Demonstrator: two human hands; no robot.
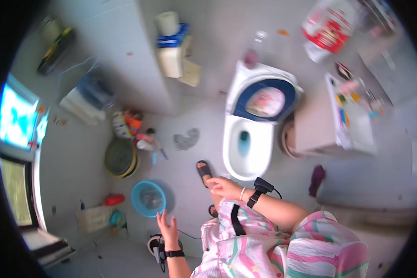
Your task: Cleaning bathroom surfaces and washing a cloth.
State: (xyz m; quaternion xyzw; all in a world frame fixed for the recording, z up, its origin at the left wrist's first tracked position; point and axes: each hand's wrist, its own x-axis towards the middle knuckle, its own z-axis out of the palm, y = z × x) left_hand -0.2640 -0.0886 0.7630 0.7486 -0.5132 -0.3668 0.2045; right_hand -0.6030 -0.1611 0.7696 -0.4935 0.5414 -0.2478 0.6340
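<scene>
My left hand (167,227) is raised with its fingers apart and holds nothing. Close beyond its fingertips, a light blue plastic basin (134,201) stands on the floor with what looks like water in it. My right hand (226,187) hovers in front of my body, fingers loosely bent, and no object shows in it. Just past this hand is a white toilet bowl (229,153), its dark blue seat and lid (241,99) raised. Both wrists wear black straps with small devices, and the right one also has a beaded bracelet.
A white vanity cabinet (312,121) with a cluttered basin flanks the toilet on the right. Nested buckets (120,158), bottles and a brush stand left by the wall. A grey floor mat (187,139) lies between. A bin (154,245) stands behind my left hand.
</scene>
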